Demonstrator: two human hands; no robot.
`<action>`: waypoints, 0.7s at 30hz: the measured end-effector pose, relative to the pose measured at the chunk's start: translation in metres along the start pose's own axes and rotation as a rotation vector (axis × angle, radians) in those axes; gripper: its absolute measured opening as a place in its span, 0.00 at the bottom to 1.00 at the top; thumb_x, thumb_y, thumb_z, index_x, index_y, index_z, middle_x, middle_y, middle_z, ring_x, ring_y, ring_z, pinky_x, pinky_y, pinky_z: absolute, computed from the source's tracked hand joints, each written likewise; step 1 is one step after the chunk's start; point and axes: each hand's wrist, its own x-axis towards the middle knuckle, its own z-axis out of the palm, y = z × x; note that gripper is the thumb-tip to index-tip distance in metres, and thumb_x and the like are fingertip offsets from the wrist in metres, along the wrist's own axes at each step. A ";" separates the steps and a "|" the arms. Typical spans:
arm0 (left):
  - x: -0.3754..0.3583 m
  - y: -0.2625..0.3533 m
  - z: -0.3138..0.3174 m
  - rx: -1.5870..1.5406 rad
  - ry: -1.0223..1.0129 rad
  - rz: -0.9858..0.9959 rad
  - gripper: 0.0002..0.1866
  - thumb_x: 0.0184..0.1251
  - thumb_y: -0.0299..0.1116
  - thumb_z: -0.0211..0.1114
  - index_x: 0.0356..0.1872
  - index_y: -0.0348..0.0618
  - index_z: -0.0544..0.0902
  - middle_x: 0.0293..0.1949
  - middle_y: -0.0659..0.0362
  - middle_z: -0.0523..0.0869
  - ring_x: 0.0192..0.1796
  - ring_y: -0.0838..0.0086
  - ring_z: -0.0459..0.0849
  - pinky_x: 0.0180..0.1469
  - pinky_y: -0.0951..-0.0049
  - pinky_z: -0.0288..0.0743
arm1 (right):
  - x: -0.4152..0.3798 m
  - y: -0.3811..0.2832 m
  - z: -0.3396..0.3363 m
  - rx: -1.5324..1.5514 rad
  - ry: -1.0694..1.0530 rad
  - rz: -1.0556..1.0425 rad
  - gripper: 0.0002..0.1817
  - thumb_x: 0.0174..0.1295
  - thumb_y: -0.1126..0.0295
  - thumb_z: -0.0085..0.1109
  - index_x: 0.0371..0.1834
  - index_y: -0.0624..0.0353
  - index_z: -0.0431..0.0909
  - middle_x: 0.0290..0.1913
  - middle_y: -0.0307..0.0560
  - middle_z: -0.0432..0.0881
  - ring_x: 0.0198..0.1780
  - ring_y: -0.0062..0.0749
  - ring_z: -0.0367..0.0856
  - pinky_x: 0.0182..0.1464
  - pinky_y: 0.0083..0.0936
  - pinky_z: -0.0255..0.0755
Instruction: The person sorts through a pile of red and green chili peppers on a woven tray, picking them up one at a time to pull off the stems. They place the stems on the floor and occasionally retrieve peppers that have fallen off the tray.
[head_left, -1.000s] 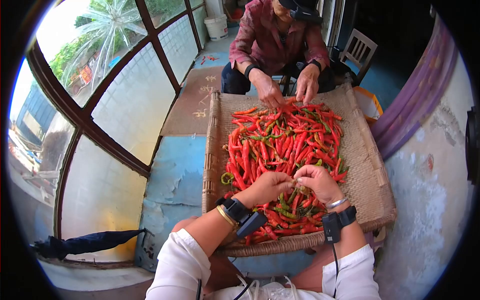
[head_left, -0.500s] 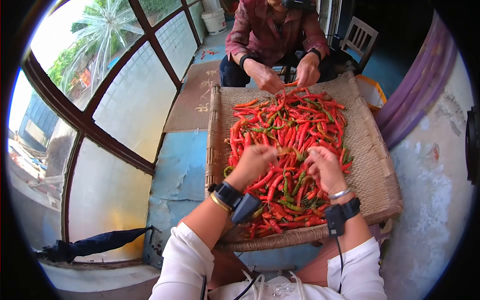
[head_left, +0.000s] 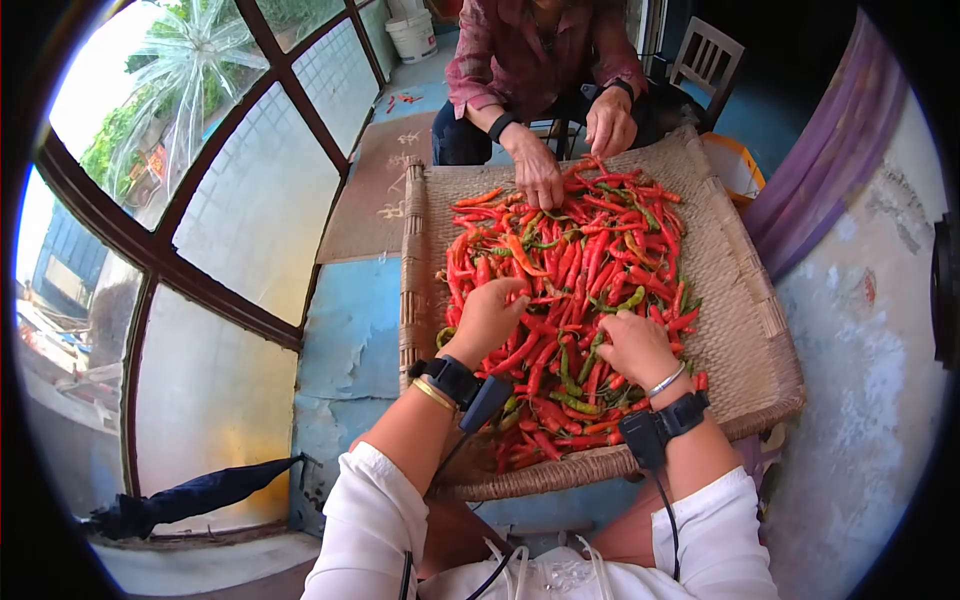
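Wicker tray (head_left: pixel 735 270): heaped red and green chillies (head_left: pixel 575 265) | left hand (head_left: pixel 492 318), right hand (head_left: pixel 640 348) over them | each grip unclear

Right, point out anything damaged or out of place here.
The upper-left window pane looks cracked in a starburst. A few small red pieces, probably stray peppers, lie beyond the woven tray, apart from the pepper pile. Beside the tray, the blue floor covering looks torn and wrinkled.

Grip of hands (head_left: pixel 640 348) unclear, co-worker (head_left: pixel 545 65) cropped above
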 end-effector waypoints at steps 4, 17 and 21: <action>-0.019 0.021 0.001 0.163 -0.269 -0.019 0.11 0.53 0.34 0.60 0.34 0.39 0.81 0.31 0.49 0.82 0.36 0.58 0.80 0.38 0.64 0.73 | -0.003 0.008 0.009 -0.036 -0.112 -0.101 0.12 0.45 0.69 0.60 0.33 0.59 0.74 0.35 0.51 0.76 0.40 0.45 0.77 0.41 0.38 0.71; -0.032 0.025 0.029 0.393 -0.625 0.154 0.11 0.52 0.34 0.59 0.36 0.41 0.78 0.29 0.48 0.80 0.35 0.55 0.78 0.37 0.60 0.72 | 0.000 0.008 0.024 -0.108 -0.179 -0.157 0.06 0.46 0.71 0.57 0.27 0.59 0.78 0.33 0.52 0.79 0.39 0.44 0.78 0.38 0.37 0.73; -0.037 0.026 0.031 0.288 -0.627 0.162 0.13 0.53 0.32 0.58 0.40 0.40 0.77 0.30 0.46 0.80 0.34 0.54 0.79 0.37 0.60 0.72 | 0.005 -0.001 0.022 0.136 -0.113 -0.141 0.11 0.46 0.64 0.60 0.28 0.60 0.76 0.32 0.53 0.78 0.40 0.47 0.77 0.40 0.39 0.71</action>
